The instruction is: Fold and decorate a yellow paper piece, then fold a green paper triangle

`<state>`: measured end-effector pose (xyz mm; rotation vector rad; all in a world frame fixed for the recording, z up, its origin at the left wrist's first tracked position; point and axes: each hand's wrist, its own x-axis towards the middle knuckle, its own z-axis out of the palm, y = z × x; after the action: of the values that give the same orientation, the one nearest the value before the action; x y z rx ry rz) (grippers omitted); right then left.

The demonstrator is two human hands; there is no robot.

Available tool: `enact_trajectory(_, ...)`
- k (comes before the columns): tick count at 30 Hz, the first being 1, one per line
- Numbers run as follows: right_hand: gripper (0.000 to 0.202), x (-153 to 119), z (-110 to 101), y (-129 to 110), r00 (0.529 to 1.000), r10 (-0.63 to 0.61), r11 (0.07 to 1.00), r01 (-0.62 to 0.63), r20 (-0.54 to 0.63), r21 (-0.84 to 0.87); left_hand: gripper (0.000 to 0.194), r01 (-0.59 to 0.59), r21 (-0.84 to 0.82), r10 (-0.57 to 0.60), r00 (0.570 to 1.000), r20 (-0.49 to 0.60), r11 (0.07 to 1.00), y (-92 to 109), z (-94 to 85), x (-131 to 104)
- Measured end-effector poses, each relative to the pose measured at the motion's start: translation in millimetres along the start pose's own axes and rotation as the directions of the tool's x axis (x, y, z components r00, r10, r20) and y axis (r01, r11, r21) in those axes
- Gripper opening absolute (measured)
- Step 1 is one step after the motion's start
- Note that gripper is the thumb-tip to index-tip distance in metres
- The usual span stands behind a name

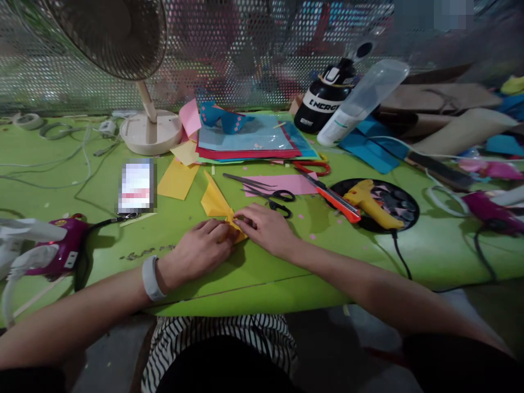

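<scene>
Head view shows me a green tabletop (pixel 262 278) that runs wide across the scene, with a beige fan (pixel 118 38) standing along its rear edge, left of centre. Right of the fan, by that same edge, lies a stack of coloured sheets (pixel 249 146) with a blue paper cutout (pixel 231 123) on top, then a black bottle (pixel 315 109) beside a tilted clear-topped bottle (pixel 368 95). Toward the right edge I see a round black tray (pixel 409 219) bearing a yellow glue gun (pixel 372 204); near the left edge sits a purple power strip (pixel 69 240). Close to the middle of the front edge, the left hand (pixel 204 245) lies over the folded yellow paper (pixel 215 199), fingers bent and pressed together; I cannot tell whether it grips. Opposite it, the right hand (pixel 266 229) pinches a fold of that paper between thumb and forefinger. The paper's pointed end sticks out toward the rear edge. Left of it are a flat yellow sheet (pixel 178 179) and a phone (pixel 137 188); to its right, a red utility knife (pixel 335 202) reaches the tray's left side. Black scissors (pixel 268 196) and grey tweezers (pixel 249 180) lie just behind the right hand, beside a pink strip (pixel 303 184). Smallest are pink scraps (pixel 313 237) between that hand and the tray.
</scene>
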<state>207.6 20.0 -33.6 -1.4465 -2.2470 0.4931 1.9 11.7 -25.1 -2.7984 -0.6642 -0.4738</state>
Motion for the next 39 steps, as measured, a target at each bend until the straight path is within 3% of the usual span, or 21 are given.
enact_trajectory(6, 0.03, -4, 0, 11, 0.983, -0.178, 0.982, 0.174, -0.053, -0.074, 0.016, -0.003, -0.016, 0.003, 1.0, 0.027, 1.0, 0, -1.5, -2)
enact_trajectory(16, 0.049, -5, -26, 20, 0.934, -0.315, 0.948, 0.319, 0.167, 0.006, 0.021, -0.011, 0.01, 0.011, 1.0, 0.027, 1.0, 0, -1.7, -1)
enact_trajectory(39, 0.056, -2, -26, 25, 0.946, -0.251, 0.967, 0.236, 0.207, 0.096, 0.023, -0.014, -0.03, 0.016, 0.998, 0.058, 0.999, -1, -2.5, -1)
